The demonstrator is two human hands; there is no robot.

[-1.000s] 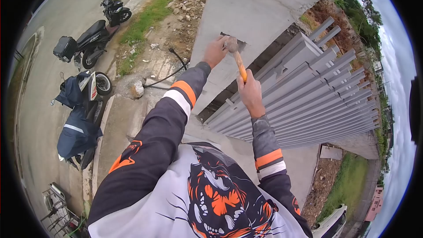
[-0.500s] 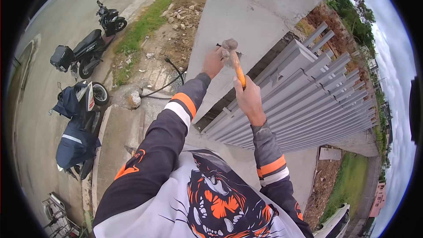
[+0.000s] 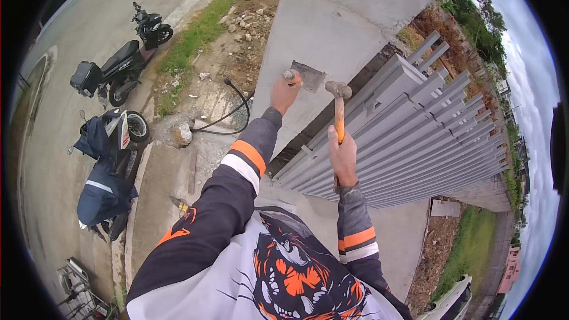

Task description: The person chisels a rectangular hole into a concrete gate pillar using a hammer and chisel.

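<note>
My right hand [image 3: 343,157] is wrapped round the orange handle of a hammer [image 3: 339,90]. The hammer's dusty metal head points away from me, to the right of my left hand [image 3: 284,96]. In that left fist is a chisel [image 3: 290,75], seen nearly end-on, its round struck end facing up; its tip is hidden. Beside the fist, a dark, rough square patch [image 3: 309,75] is cut into the grey concrete surface [image 3: 332,18]. Hammer and chisel are apart.
Stacked grey metal bars [image 3: 391,142] lie along the right. A black hose [image 3: 246,112] curls by rubble [image 3: 249,24] at left. Beyond stand a black motorcycle [image 3: 121,59] and a partly covered one [image 3: 104,184]. A yellow tool [image 3: 179,204] lies near my left arm.
The hammer has moved from over my left hand to the right and back toward me. My left hand has shifted slightly, and the dark patch now shows beside it.
</note>
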